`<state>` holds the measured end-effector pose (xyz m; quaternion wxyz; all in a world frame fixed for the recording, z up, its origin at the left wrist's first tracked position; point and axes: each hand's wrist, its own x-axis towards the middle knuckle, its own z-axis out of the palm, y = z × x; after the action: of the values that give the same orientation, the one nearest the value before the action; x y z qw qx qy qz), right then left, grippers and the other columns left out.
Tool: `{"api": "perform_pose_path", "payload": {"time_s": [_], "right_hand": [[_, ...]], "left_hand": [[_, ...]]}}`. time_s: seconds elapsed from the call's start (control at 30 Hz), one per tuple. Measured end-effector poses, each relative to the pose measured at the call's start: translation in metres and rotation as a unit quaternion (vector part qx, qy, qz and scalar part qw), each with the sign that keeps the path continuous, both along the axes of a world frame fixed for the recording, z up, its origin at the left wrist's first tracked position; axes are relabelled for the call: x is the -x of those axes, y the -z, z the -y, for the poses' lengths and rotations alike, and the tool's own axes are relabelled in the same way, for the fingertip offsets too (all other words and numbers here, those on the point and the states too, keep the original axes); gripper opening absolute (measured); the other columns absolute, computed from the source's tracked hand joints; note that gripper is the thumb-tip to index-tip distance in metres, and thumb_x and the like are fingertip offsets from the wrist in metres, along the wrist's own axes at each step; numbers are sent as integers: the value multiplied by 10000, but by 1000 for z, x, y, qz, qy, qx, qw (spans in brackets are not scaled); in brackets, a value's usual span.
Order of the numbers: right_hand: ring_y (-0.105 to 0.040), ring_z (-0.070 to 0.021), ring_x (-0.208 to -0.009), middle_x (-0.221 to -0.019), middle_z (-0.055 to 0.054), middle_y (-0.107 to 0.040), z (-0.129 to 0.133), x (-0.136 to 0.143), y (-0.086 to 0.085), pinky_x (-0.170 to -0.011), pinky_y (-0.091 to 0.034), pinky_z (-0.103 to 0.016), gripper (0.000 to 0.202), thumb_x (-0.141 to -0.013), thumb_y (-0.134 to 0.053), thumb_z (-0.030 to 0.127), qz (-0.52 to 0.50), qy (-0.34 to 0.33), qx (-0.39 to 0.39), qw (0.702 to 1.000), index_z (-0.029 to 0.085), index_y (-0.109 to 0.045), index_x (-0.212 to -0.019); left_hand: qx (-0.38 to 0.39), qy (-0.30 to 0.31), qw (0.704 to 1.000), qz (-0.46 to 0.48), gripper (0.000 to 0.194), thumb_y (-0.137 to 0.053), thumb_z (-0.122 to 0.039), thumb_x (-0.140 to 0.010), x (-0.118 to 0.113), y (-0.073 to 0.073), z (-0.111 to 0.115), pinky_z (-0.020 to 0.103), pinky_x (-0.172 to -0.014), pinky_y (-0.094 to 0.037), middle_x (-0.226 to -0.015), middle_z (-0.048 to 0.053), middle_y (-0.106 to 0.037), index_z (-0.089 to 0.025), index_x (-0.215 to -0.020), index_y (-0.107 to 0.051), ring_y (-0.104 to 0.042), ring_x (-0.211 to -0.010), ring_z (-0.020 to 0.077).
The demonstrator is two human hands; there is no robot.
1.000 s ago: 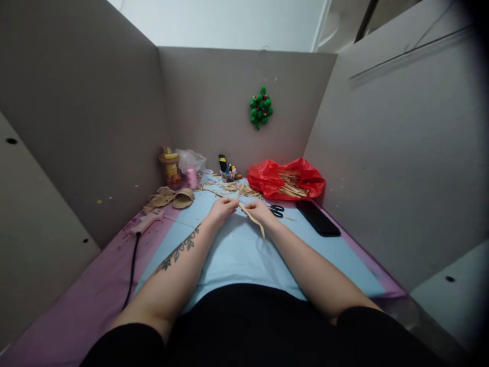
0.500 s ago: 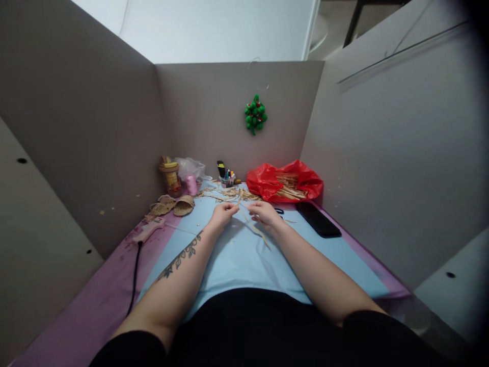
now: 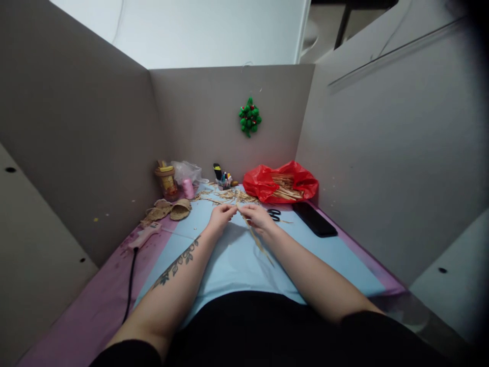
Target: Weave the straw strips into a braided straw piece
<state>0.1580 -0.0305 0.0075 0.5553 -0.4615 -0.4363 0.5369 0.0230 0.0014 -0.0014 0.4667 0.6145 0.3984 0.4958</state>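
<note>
My left hand (image 3: 223,216) and my right hand (image 3: 258,216) meet fingertip to fingertip above the blue sheet, both closed in a pinch. Between them runs a thin tan straw strip (image 3: 256,238), whose loose end hangs down toward me past my right hand. Just beyond my fingers, dry straw pieces (image 3: 229,195) lie scattered on the sheet. Black-handled scissors (image 3: 274,214) rest right beside my right hand, their blades mostly hidden. What exactly each fingertip pinches is small and partly covered.
A red plastic bag (image 3: 260,184) of straw stands at the back, with a black phone (image 3: 315,220) in front. Left are a pink glue gun (image 3: 145,236) with a black cord, woven pieces (image 3: 180,209), pink thread (image 3: 188,188) and a cup (image 3: 167,182). Grey partitions (image 3: 198,117) enclose the table.
My right hand has moved in to meet the left, closing the gap between them. The strip's tail now hangs a little lower, and more of the scissors shows. The view has shifted slightly.
</note>
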Motion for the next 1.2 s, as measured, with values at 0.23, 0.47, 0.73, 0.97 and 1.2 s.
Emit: {"api": "perform_pose_path", "payload": {"time_s": [0.23, 0.47, 0.73, 0.97, 1.2], "right_hand": [[-399, -73, -480, -493, 51, -479, -4, 0, 6, -461, -259, -212, 300, -502, -712, 382, 15, 1, 6, 1000, 150, -563, -620], [-410, -79, -486, -521, 36, -512, -5, 0, 10, -476, -274, -216, 290, -524, -692, 382, 50, 11, -35, 998, 150, -568, -647], [-361, -81, -488, -478, 45, -461, -2, 2, 5, -488, -257, -225, 240, -543, -660, 351, 111, 60, -102, 987, 154, -523, -543], [-430, -99, -553, -577, 23, -523, -8, -12, 3, -514, -303, -215, 178, -581, -610, 328, 134, 59, -69, 987, 166, -570, -644], [-421, -99, -514, -530, 18, -522, -2, -12, 0, -502, -298, -225, 208, -597, -628, 354, 296, 15, -156, 942, 150, -588, -601]], "left_hand": [[85, 58, 992, 70, 332, -745, -411, -516, -1, 0, 0, 220, -559, -373, -604, 9, -575, -133, -667, -647, -473, -549, 81], [86, 85, 989, 85, 374, -785, -416, -466, 0, 2, -1, 232, -565, -369, -601, 23, -589, -119, -659, -666, -456, -537, 77], [67, 64, 994, 52, 345, -759, -404, -508, 0, 1, -2, 227, -551, -373, -562, 4, -559, -113, -666, -662, -456, -527, 80], [63, 51, 996, 45, 333, -743, -404, -518, 0, -3, 1, 215, -530, -372, -599, 23, -572, -111, -633, -632, -462, -533, 81], [67, 44, 996, 50, 344, -753, -419, -489, 0, -5, 3, 222, -525, -368, -548, 6, -552, -119, -599, -628, -448, -513, 79]]}}
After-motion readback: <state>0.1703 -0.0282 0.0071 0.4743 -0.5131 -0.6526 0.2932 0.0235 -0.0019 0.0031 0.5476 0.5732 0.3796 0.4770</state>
